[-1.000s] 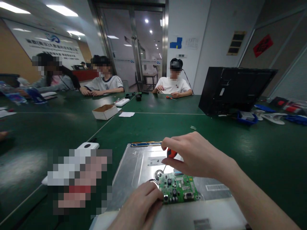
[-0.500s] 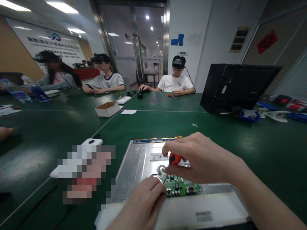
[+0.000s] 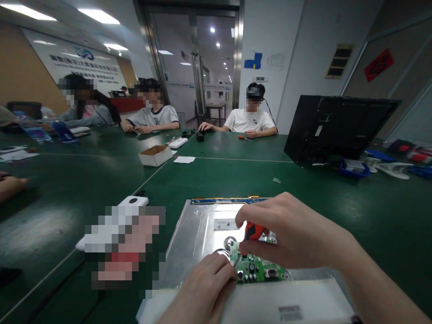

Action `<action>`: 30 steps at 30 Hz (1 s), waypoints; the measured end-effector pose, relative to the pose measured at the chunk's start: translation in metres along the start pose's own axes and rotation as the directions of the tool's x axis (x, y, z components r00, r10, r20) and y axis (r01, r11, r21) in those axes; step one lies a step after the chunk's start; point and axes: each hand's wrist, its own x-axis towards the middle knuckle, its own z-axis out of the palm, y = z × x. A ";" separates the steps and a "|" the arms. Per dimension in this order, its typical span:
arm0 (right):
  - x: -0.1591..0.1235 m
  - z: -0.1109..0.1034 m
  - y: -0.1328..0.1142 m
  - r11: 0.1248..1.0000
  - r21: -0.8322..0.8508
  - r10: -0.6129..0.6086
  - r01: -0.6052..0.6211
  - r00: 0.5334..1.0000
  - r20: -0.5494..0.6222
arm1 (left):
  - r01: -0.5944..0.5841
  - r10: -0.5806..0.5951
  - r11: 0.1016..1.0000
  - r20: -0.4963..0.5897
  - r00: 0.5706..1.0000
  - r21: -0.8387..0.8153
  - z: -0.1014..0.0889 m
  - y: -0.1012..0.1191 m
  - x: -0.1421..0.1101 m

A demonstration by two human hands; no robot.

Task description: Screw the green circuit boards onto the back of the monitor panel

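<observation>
My right hand [image 3: 297, 234] is closed round a small screwdriver with an orange-red handle [image 3: 254, 230], its tip down on the left edge of a green circuit board [image 3: 258, 269]. The board lies on a silver metal back panel [image 3: 199, 234] on the green table. My left hand [image 3: 205, 288] rests with curled fingers against the board's left side, pressing on the panel; whether it grips anything is hidden.
A pixelated patch [image 3: 124, 247] and a white device [image 3: 133, 201] lie left of the panel. A black monitor shell [image 3: 334, 128] stands at the right. A small cardboard box [image 3: 155, 155] sits mid-table. Three people sit at the far side; another person's hand [image 3: 10, 186] shows at the left edge.
My right hand has come down and slightly right with the screwdriver, from above the board's top edge to its left edge. The view has shifted a little; my left hand stays by the board.
</observation>
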 end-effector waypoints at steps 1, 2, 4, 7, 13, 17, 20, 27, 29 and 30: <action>-0.001 0.000 -0.001 1.000 0.003 0.000 0.000 1.000 0.002 | 0.000 0.000 1.000 0.003 1.000 -0.004 0.001 -0.001 0.000; -0.001 0.000 -0.001 1.000 0.006 0.000 0.000 1.000 0.003 | 0.004 -0.004 1.000 0.010 1.000 -0.007 0.001 -0.002 0.000; -0.001 0.000 -0.002 1.000 0.006 -0.004 0.004 1.000 0.007 | 0.027 -0.027 1.000 0.022 0.999 -0.010 0.001 -0.002 -0.001; -0.001 0.001 -0.004 1.000 -0.007 -0.006 0.006 1.000 0.008 | 0.051 -0.051 0.999 0.035 0.998 -0.015 0.001 -0.002 -0.001; 0.000 0.003 -0.005 0.999 -0.036 -0.011 0.011 1.000 0.002 | 0.034 -0.033 0.999 0.026 0.999 -0.016 0.002 -0.003 -0.001; -0.001 0.002 -0.005 1.000 -0.028 -0.007 0.008 1.000 0.005 | 0.013 -0.013 1.000 0.014 1.000 0.015 0.005 -0.006 -0.002; 0.000 0.002 -0.005 0.999 -0.035 -0.014 0.014 1.000 -0.005 | 0.001 -0.001 1.000 -0.006 1.000 0.025 0.007 -0.007 -0.001; 0.002 0.002 -0.003 0.999 -0.051 -0.012 0.012 1.000 -0.007 | 0.016 -0.015 0.999 -0.016 1.000 0.042 0.004 -0.005 0.001; 0.001 0.002 -0.002 0.999 -0.051 -0.017 0.017 1.000 -0.010 | 0.015 -0.014 0.999 -0.017 1.000 0.051 0.004 -0.005 0.001; 0.001 0.002 -0.001 0.999 -0.050 -0.018 0.018 1.000 -0.012 | 0.010 -0.009 0.998 -0.021 1.000 0.056 0.004 -0.005 0.000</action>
